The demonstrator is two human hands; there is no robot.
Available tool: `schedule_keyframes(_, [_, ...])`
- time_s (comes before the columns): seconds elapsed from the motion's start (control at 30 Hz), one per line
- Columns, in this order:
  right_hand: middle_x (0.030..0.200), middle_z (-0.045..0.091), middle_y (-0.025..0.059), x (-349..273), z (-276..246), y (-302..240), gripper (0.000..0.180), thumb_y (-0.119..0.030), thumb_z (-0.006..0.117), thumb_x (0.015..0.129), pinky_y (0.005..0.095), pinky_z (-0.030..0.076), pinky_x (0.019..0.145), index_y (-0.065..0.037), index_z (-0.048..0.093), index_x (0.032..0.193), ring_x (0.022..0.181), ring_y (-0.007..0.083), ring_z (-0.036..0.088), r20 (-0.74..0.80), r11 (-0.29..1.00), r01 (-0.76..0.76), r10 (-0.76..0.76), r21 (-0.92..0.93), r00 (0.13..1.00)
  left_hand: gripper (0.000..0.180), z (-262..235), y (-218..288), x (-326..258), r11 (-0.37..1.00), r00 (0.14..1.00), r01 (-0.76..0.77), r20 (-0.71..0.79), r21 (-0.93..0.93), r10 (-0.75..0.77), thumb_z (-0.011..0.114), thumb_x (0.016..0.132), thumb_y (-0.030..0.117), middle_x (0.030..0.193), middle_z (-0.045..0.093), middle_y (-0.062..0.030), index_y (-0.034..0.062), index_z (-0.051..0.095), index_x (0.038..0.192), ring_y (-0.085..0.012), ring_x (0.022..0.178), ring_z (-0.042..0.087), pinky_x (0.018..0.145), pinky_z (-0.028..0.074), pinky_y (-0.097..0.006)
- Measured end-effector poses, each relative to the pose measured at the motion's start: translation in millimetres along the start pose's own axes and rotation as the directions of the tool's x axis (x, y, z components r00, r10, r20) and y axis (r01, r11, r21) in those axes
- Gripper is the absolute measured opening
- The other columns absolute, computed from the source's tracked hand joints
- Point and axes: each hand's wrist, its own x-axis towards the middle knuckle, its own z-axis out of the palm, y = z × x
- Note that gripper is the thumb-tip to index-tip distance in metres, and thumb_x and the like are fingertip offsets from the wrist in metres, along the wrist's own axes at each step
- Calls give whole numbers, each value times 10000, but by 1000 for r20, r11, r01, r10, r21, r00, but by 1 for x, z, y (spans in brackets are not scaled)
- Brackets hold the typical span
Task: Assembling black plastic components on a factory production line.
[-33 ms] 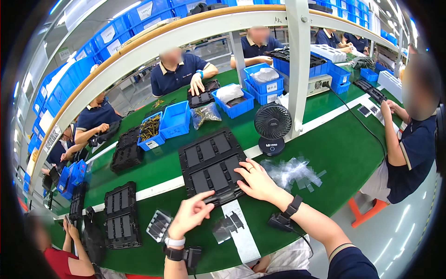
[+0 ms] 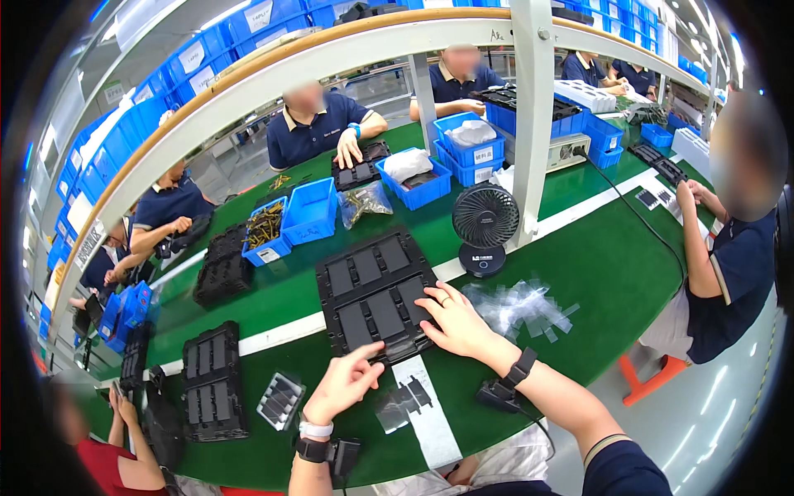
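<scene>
A black plastic tray (image 2: 382, 281) with two rows of dark rectangular pads lies in front of me on the green table. My left hand (image 2: 343, 385) is at its near edge, index finger stretched out and touching the rim, the other fingers loosely curled. Spread over the tray's right side is my right hand (image 2: 457, 321), its fingertips resting on the frame and pads. I see nothing held in either hand. Just below the tray, a white paper strip (image 2: 430, 426) carries small black adhesive pieces (image 2: 411, 397).
Clear film scraps (image 2: 529, 310) lie to the right, below a black desk fan (image 2: 485, 227). Another black tray (image 2: 212, 380) and a small sheet of black strips (image 2: 280, 400) are at the left. Blue bins (image 2: 310, 212) stand beyond. Co-workers sit around the table.
My view has shifted very slightly. Both hands keep nearly the same places on the tray.
</scene>
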Motion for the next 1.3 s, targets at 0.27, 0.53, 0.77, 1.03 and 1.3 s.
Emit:
schedule_keyframes(0.27, [1270,411,169,-2,-4,1,411,-265,545,820,515,296,986,-71,486,1178,1251,358,306,-13,1000,-7,7,-7,1000,463,13,-10,4,995,997,-67,20,-76,69,593,836,128,602,579,-31,59,424,1261,-64,500,533,463,415,-207])
schedule_keyframes(0.53, [1264,412,175,-2,-6,0,416,-255,534,827,519,271,1002,-73,469,1195,1249,361,303,5,1000,-12,12,-22,1000,432,17,-13,7,993,993,-115,-35,9,115,583,836,110,542,552,-15,80,442,1242,-46,487,512,477,398,-199])
schedule_keyframes(0.77, [1270,393,186,-2,-7,-2,423,-224,552,823,464,280,1010,-76,453,1206,1234,380,305,-7,999,-17,17,30,1000,434,16,-14,6,994,994,-107,-28,-5,107,577,828,53,518,494,20,59,444,1241,-25,481,446,457,371,-192])
schedule_keyframes(1.03, [1272,394,178,-4,-4,-1,408,-250,543,822,543,272,991,-73,474,1182,1249,362,302,-10,1000,-14,14,-2,1000,443,16,-8,3,993,993,-107,-38,58,109,582,828,96,468,459,16,70,447,1249,-28,423,400,423,325,-201])
schedule_keyframes(1.3, [1269,399,168,-3,-1,-1,400,-256,539,824,542,277,988,-80,479,1178,1251,354,306,-1,1000,-8,8,5,1000,458,19,-6,-1,997,995,-83,-55,0,83,589,829,111,459,434,15,72,442,1261,-27,420,359,415,303,-210])
